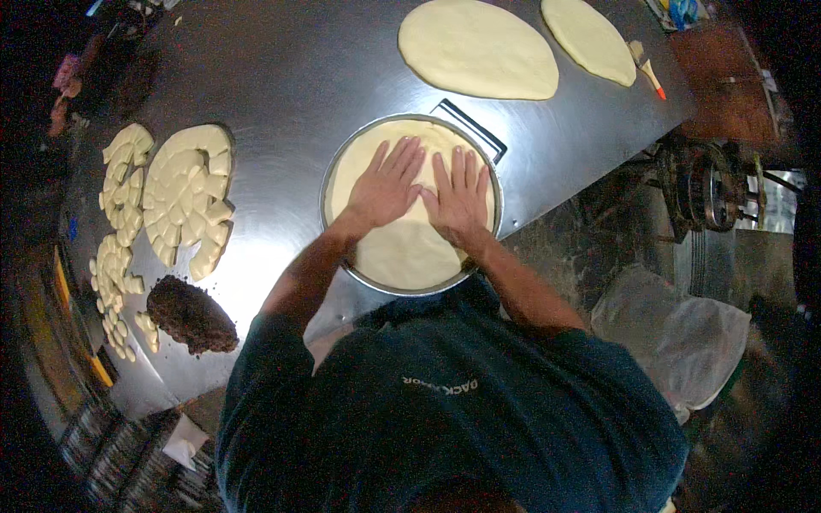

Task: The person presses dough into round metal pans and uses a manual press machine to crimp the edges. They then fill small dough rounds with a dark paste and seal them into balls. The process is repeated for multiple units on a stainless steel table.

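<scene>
A round metal pan [326, 205] with a handle at its far right stands at the near edge of the steel table. Pale dough [402, 252] covers its inside. My left hand [387, 184] lies flat on the left part of the dough, fingers stretched away from me. Beside it my right hand [457, 197] rests flat on the right part, its fingers slightly apart. The two thumbs almost meet. Neither hand grips anything. Beneath my palms the dough is hidden.
Two flat dough sheets, a large one [477, 50] and a narrower one [588, 41], lie at the far side near a brush [646, 70]. Cut dough pieces [188, 192] and a dark crumbly mound [191, 315] sit on the steel table [282, 77] at left. A whitish plastic sheet [671, 333] is at right.
</scene>
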{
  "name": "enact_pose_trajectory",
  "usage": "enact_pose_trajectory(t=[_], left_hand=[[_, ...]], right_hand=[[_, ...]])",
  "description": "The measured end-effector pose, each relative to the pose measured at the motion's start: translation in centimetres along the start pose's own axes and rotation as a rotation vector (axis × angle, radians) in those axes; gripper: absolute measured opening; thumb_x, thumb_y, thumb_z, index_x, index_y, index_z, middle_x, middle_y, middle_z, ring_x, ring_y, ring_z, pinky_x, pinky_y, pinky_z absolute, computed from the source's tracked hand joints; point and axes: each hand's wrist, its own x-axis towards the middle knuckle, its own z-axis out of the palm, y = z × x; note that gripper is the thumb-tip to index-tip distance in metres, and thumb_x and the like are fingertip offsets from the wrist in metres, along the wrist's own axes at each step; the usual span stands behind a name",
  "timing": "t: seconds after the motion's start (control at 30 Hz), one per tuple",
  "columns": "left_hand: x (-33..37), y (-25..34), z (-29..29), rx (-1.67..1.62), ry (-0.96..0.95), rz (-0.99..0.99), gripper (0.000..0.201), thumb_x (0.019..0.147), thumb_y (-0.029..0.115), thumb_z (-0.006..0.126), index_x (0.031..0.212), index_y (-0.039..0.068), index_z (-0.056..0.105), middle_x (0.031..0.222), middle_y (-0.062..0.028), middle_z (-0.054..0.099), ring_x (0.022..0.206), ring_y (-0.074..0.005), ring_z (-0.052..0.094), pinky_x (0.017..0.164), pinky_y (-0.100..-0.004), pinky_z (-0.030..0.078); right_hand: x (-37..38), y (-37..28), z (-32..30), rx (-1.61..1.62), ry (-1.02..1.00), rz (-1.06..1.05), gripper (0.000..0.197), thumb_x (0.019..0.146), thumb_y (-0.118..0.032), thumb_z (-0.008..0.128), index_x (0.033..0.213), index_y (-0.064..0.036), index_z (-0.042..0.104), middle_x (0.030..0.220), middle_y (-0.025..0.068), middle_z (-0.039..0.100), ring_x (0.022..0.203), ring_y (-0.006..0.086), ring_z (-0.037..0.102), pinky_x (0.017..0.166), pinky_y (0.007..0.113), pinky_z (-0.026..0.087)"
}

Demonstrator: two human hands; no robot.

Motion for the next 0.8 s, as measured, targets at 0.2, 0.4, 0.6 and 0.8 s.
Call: enact_pose_trajectory(t=[0.2, 0.4, 0.6, 0.8], left_hand=[[-1.3, 3.9, 0.5, 0.119, -0.190, -0.376, 0.063, 0.094, 0.038, 0.040, 0.141, -0.002, 0.031, 0.149, -0.0226, 0.023, 0.140, -0.0365, 0.019, 0.113, -0.0519, 0.012], [2.6, 3.8, 1.8, 0.023, 0.006, -0.249, 0.066, 0.092, 0.042, 0.047, 0.144, 0.007, 0.029, 0.150, -0.0235, 0.021, 0.139, -0.0414, 0.018, 0.108, -0.0636, 0.010], [4.5, -2.6, -2.6, -0.368, 0.200, -0.467, 0.053, 0.088, 0.035, 0.057, 0.133, 0.008, 0.047, 0.130, -0.0212, 0.051, 0.122, -0.0375, 0.046, 0.102, -0.0476, 0.036], [6.1, -5.6, -0.5, -0.059, 0.077, -0.543, 0.049, 0.089, 0.028, 0.058, 0.130, 0.003, 0.048, 0.117, -0.0224, 0.058, 0.106, -0.0395, 0.055, 0.091, -0.0476, 0.043]], right_hand=[[1.5, 7.0, 1.6, 0.190, -0.098, -0.140, 0.059, 0.093, -0.036, 0.046, 0.142, -0.0065, 0.034, 0.147, 0.0206, 0.029, 0.137, 0.0381, 0.024, 0.112, 0.052, 0.018], [2.6, 6.9, -1.4, 0.174, -0.169, -0.231, 0.065, 0.089, -0.036, 0.053, 0.142, -0.0060, 0.031, 0.149, 0.0222, 0.021, 0.140, 0.0359, 0.018, 0.114, 0.047, 0.015], [2.2, 5.1, -3.2, 0.180, -0.180, -0.115, 0.062, 0.088, -0.039, 0.054, 0.139, -0.0062, 0.038, 0.148, 0.0237, 0.024, 0.139, 0.0382, 0.020, 0.111, 0.055, 0.017], [4.3, 5.8, -1.5, 0.162, -0.138, -0.500, 0.058, 0.090, -0.041, 0.051, 0.141, -0.0161, 0.038, 0.150, 0.0147, 0.026, 0.140, 0.0365, 0.018, 0.111, 0.058, 0.011]])
